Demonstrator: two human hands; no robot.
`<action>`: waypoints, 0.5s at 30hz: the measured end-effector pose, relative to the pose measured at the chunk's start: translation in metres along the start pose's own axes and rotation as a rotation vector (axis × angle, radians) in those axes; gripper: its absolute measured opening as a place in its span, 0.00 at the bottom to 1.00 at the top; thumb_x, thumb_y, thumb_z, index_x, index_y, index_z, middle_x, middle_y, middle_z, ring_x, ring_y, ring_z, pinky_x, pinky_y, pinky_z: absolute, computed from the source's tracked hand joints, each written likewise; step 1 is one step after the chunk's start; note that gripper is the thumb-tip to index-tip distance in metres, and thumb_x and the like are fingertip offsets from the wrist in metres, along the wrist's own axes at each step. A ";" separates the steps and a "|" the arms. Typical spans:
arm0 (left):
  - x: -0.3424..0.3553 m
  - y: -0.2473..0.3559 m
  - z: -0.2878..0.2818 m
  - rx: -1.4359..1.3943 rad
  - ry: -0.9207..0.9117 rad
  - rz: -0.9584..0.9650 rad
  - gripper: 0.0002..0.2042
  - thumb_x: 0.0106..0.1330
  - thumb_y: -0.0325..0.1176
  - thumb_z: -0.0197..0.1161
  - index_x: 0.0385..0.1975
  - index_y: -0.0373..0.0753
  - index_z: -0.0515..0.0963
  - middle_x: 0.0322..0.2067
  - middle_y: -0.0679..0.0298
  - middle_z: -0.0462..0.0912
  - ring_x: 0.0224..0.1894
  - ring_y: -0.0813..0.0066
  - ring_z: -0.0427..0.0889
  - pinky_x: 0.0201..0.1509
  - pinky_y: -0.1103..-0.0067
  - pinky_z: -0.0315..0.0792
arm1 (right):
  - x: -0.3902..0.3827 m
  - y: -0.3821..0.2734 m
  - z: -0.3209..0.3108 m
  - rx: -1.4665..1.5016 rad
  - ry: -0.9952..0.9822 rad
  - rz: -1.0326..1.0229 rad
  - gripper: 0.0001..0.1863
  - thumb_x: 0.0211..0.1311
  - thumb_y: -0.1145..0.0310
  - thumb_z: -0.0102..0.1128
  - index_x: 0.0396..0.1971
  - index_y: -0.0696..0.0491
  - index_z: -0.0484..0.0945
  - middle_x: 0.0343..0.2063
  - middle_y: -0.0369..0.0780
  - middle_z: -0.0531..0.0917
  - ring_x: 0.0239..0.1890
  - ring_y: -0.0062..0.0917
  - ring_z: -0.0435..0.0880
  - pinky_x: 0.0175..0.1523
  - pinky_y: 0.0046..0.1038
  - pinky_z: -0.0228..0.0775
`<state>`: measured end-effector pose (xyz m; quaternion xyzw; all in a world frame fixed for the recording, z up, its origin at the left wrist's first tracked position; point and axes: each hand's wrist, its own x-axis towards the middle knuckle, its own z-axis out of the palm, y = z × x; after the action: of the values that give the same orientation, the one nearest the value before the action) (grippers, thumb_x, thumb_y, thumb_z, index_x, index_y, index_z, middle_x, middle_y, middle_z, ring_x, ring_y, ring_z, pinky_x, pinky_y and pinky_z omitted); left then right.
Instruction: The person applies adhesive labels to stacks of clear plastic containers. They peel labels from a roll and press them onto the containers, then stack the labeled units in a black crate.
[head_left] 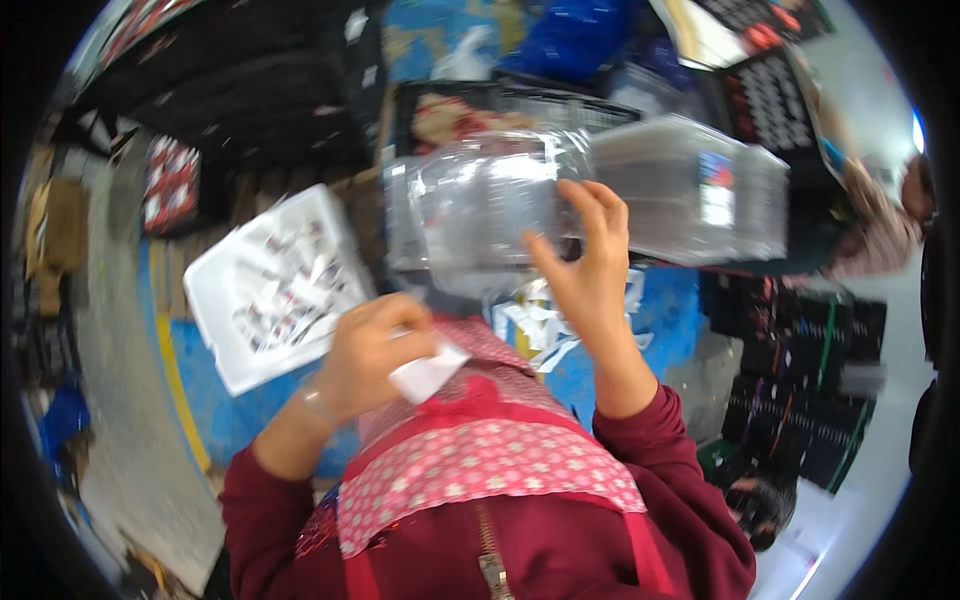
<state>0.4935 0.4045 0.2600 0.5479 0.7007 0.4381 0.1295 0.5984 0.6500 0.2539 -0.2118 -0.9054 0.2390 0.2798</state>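
My left hand (368, 358), fingers closed, pinches a small white slip of paper (430, 374) in front of the apron. Farther off and to the right, my right hand (590, 262) has its thumb and fingers spread. Its fingertips are at the right end of a wrapped stack of clear plastic containers (485, 205); whether they touch it I cannot tell. Beside that stack, to the right, lies another row of nested clear containers (655, 185) with a coloured label. A white plastic bin (222, 335) at the left holds many small printed slips.
White paper strips (548, 330) lie loose beyond the apron, over a blue surface (672, 318). Dark crates (800, 400) are stacked at the right, with another person (765, 505) near them. A pink sleeve (868, 225) shows at the far right. Blue plastic (570, 38) lies at the back.
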 end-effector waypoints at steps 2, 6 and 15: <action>0.015 0.019 -0.015 0.159 -0.033 0.096 0.08 0.43 0.30 0.71 0.23 0.42 0.78 0.25 0.64 0.76 0.30 0.63 0.79 0.43 0.65 0.74 | 0.016 -0.039 -0.081 -0.027 0.034 -0.186 0.31 0.42 0.65 0.75 0.51 0.52 0.78 0.53 0.48 0.74 0.54 0.44 0.75 0.58 0.39 0.67; 0.064 0.079 -0.029 -0.148 0.093 0.213 0.09 0.54 0.27 0.69 0.31 0.39 0.75 0.27 0.59 0.78 0.29 0.65 0.80 0.36 0.70 0.76 | 0.054 0.013 -0.202 -0.219 0.306 -0.140 0.29 0.44 0.69 0.73 0.52 0.54 0.79 0.53 0.45 0.74 0.55 0.38 0.75 0.60 0.34 0.67; 0.102 0.082 -0.005 -0.056 0.189 0.113 0.10 0.51 0.25 0.73 0.32 0.38 0.82 0.38 0.61 0.79 0.40 0.69 0.80 0.41 0.80 0.73 | 0.064 0.229 -0.220 -0.362 0.074 -0.011 0.25 0.58 0.62 0.68 0.55 0.54 0.78 0.57 0.48 0.76 0.60 0.39 0.74 0.67 0.33 0.59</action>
<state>0.5060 0.4930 0.3554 0.5389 0.6653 0.5139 0.0532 0.7408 0.9345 0.3139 -0.2625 -0.9238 0.0629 0.2716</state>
